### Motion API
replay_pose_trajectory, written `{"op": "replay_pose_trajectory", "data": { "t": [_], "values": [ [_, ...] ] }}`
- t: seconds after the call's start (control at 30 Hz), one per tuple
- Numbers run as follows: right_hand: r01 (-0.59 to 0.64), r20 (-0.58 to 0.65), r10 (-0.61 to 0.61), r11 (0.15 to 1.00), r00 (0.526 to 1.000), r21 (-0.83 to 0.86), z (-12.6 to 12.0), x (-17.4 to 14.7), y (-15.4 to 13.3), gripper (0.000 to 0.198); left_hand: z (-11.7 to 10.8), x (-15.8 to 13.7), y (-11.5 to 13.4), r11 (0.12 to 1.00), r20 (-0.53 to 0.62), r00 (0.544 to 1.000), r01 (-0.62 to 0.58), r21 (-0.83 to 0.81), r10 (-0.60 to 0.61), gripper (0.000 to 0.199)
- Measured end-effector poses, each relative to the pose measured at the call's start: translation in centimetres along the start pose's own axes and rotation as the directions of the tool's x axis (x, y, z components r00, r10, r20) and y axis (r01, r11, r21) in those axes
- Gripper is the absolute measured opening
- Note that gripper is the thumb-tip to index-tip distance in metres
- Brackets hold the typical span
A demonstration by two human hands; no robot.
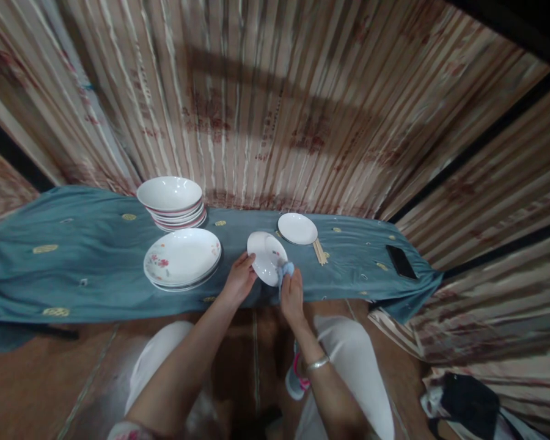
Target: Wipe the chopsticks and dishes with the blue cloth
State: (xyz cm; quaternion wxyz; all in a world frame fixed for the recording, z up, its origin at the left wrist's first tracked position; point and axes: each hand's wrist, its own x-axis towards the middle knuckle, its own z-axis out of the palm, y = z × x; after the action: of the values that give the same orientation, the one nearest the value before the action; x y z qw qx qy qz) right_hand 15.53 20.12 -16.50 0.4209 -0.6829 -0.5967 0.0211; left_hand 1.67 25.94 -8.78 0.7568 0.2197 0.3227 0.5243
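Observation:
A white plate [266, 252] with a small floral mark is held tilted above the front edge of the cloth-covered table. My left hand [242, 275] grips its left rim, fingers closed on it. In my right hand [292, 293] a light blue cloth [285, 271] is bunched and pressed against the plate's lower right edge. Just beyond, another white plate [297, 228] lies flat on the table, with several wooden chopsticks [319, 252] partly tucked beside it.
To the left stand stacked white bowls [170, 194] and, nearer me, stacked oval floral plates [183, 256]. A black phone [401, 261] lies at the right end of the teal tablecloth [96, 244]. Striped curtains [256, 110] hang close behind; a dark bag-like item [470, 403] sits on the floor.

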Motion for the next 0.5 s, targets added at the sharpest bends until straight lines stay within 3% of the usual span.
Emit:
{"op": "replay_pose_trajectory", "data": {
  "t": [0.07,0.27,0.5],
  "values": [
    [-0.059,-0.090,0.062,0.998,0.994,0.026,0.2,-1.2,-2.0,0.053,0.0,0.0,0.0,1.000,-0.009,1.000,-0.002,0.004,0.002,0.010],
    [0.075,0.007,-0.075,0.997,0.997,-0.005,0.0,-1.2,-6.5,0.052,0.2,0.0,-0.1,0.999,-0.013,0.999,-0.044,-0.002,0.044,0.005],
    [0.194,0.084,-0.186,0.975,0.979,-0.109,-0.6,0.9,-8.0,0.047,0.2,0.4,-0.1,0.999,-0.028,0.999,-0.034,-0.026,0.034,0.013]
  ]
}}
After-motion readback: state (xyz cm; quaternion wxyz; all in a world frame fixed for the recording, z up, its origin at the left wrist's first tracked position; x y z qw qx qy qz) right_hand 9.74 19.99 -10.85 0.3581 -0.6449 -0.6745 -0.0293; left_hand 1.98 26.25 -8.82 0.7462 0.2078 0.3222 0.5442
